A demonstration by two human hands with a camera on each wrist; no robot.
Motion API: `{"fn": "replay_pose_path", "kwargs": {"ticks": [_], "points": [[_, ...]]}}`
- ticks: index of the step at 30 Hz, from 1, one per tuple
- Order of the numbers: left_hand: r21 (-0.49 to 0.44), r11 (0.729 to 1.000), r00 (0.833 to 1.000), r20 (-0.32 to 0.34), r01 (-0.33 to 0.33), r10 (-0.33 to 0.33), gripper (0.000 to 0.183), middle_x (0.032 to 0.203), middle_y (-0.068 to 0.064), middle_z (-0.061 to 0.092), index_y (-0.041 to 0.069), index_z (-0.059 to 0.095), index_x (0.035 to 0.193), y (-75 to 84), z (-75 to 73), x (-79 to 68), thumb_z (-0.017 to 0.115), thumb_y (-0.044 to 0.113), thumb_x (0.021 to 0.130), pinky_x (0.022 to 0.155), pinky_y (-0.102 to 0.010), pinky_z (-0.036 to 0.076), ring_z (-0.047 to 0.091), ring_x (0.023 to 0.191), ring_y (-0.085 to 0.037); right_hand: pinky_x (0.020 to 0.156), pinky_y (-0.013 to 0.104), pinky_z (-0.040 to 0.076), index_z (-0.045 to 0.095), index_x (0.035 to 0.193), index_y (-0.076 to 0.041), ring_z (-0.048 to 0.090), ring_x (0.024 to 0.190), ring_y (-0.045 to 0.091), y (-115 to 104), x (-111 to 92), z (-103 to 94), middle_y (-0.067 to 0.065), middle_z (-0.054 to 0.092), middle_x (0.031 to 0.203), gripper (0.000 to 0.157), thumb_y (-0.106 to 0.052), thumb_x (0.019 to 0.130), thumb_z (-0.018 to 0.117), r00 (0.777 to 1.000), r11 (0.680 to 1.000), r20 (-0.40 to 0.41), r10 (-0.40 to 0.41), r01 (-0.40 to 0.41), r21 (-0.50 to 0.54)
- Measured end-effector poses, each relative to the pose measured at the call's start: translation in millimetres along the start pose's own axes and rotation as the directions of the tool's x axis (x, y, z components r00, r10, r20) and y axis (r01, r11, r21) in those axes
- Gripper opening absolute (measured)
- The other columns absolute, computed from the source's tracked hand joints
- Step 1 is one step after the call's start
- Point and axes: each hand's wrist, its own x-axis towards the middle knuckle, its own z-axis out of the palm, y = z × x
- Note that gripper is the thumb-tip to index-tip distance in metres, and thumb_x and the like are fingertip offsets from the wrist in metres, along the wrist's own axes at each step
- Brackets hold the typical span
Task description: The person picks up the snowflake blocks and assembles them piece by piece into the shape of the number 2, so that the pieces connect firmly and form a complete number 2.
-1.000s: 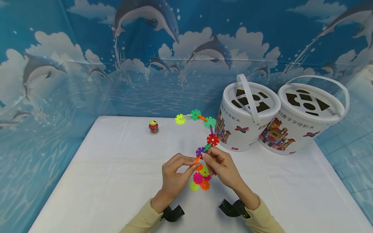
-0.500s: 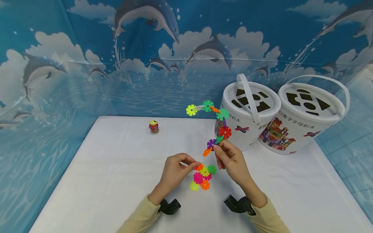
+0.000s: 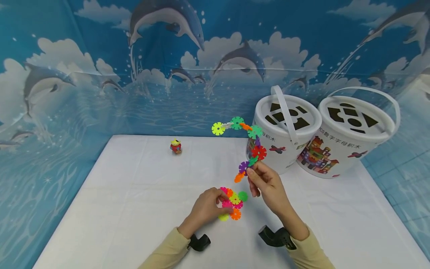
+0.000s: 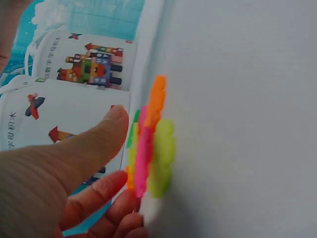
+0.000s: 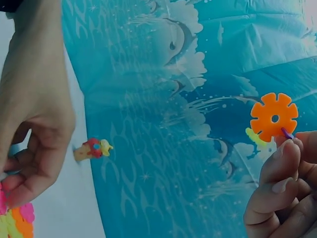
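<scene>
My right hand (image 3: 268,185) pinches a chain of flat, notched plastic snowflake discs (image 3: 259,152) near its lower end. The chain rises in a curve through purple, green, red, orange and white pieces to a yellow-green disc (image 3: 218,129). Its end piece, an orange disc (image 5: 288,111), stands face-on beyond the fingertips in the right wrist view. My left hand (image 3: 207,205) is over the left side of a small pile of loose discs (image 3: 236,214), thumb and fingers spread apart around a pink one. In the left wrist view its thumb (image 4: 96,141) points at the pile's edge.
Two white lidded buckets (image 3: 282,149) with handles stand at the back right, the nearer one behind the chain. A small red and yellow toy figure (image 3: 175,146) stands at the back left of the white table (image 3: 134,209). A dolphin-print cloth (image 3: 151,93) hangs behind.
My hands have moved apart, the right one lifting the chain up and right with the orange disc on its end. The left hand has let go and moved down over the pile; a green disc there shows.
</scene>
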Motion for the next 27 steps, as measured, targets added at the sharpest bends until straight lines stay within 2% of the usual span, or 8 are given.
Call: {"fn": "replay_pose_path", "kwargs": {"ticks": [3, 6, 11, 17, 24, 27], "points": [[0.047, 0.999, 1.0, -0.016, 0.003, -0.002, 0.039, 0.077, 0.006, 0.053, 0.01, 0.067, 0.093, 0.0, 4.1, -1.1, 0.084, 0.037, 0.07, 0.06, -0.02, 0.04, 0.044, 0.068, -0.007, 0.041, 0.028, 0.041, 0.047, 0.087, 0.002, 0.045, 0.046, 0.02, -2, -1, -1.0, 0.01, 0.046, 0.063, 0.016, -0.004, 0.101, 0.042, 0.998, 0.997, 0.043, -0.043, 0.04, 0.069], [0.059, 0.998, 1.0, -0.029, 0.005, -0.003, 0.037, 0.075, 0.005, 0.051, 0.009, 0.066, 0.091, 0.2, 5.0, -1.9, 0.085, 0.033, 0.071, 0.059, -0.021, 0.039, 0.043, 0.066, -0.008, 0.041, 0.029, 0.04, 0.045, 0.088, 0.002, 0.044, 0.047, 0.02, -4, -2, -2.1, 0.009, 0.045, 0.065, 0.015, -0.003, 0.102, 0.038, 0.993, 0.988, 0.08, -0.081, 0.07, 0.137], [-0.006, 1.0, 1.0, 0.0, 0.018, -0.018, 0.029, 0.073, 0.005, 0.053, 0.009, 0.064, 0.085, -1.9, 2.7, -2.0, 0.084, 0.025, 0.073, 0.058, -0.022, 0.04, 0.045, 0.064, -0.008, 0.041, 0.03, 0.039, 0.045, 0.091, 0.0, 0.042, 0.048, 0.019, -6, -3, -3.0, 0.008, 0.044, 0.065, 0.016, -0.004, 0.103, 0.035, 0.989, 0.975, 0.106, -0.103, 0.079, 0.208], [-0.06, 0.998, 0.999, 0.018, 0.037, -0.036, 0.028, 0.071, 0.006, 0.056, 0.009, 0.062, 0.084, -4.0, -0.9, -1.8, 0.085, 0.021, 0.072, 0.059, -0.023, 0.043, 0.049, 0.063, -0.008, 0.042, 0.029, 0.038, 0.048, 0.092, -0.006, 0.041, 0.048, 0.02, -7, -5, -4.3, 0.008, 0.043, 0.066, 0.018, -0.006, 0.103, 0.033, 0.99, 0.962, 0.125, -0.07, 0.034, 0.27], [-0.053, 0.999, 0.997, -0.078, -0.007, 0.002, 0.021, 0.066, 0.009, 0.055, 0.009, 0.064, 0.081, -2.3, -6.6, -2.2, 0.083, 0.013, 0.074, 0.056, -0.021, 0.044, 0.05, 0.058, -0.005, 0.043, 0.028, 0.039, 0.048, 0.091, -0.007, 0.039, 0.048, 0.02, -9, -5, -4.9, 0.009, 0.042, 0.065, 0.02, -0.006, 0.103, 0.032, 0.989, 0.95, 0.132, -0.059, 0.015, 0.313], [-0.124, 0.992, 0.993, -0.116, -0.032, 0.018, 0.013, 0.068, 0.009, 0.059, 0.008, 0.068, 0.083, 3.4, -14.4, -1.7, 0.08, 0.011, 0.077, 0.058, -0.02, 0.047, 0.053, 0.06, -0.004, 0.043, 0.028, 0.039, 0.047, 0.09, -0.007, 0.039, 0.048, 0.02, -9, -4, -4.7, 0.008, 0.041, 0.064, 0.02, -0.006, 0.103, 0.032, 0.989, 0.95, 0.135, -0.062, 0.017, 0.313]]}}
